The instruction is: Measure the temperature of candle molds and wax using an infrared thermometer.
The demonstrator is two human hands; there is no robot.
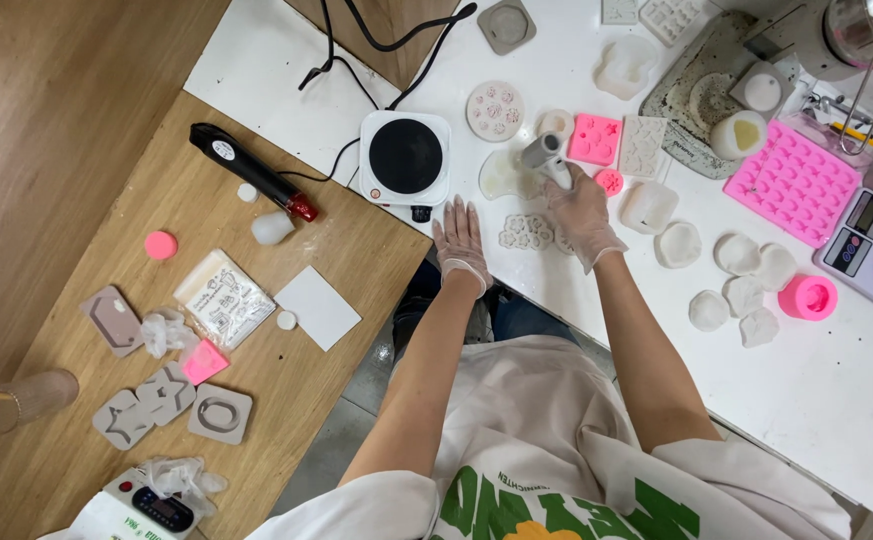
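Both gloved hands work at the white worktop's [816, 400] near edge: my left hand [461, 240] lies flat, fingers spread, and my right hand [581, 205] is wrapped around a grey cylinder tool [541, 152] over a white flower mould [527, 231]. One black hotplate [405, 157] sits at the left corner. One large pink mould tray [794, 182] lies toward the right edge, two small pink moulds [594, 139] beside my right hand, and one pink cup [808, 297], contents unclear.

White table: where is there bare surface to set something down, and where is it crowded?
The white table is bare along its near edge, below the round pink silicone mould and the white shell-like casts. Another free patch lies at top left, beside the small white hotplate. It is crowded around the right hand and toward the large pink mould tray.
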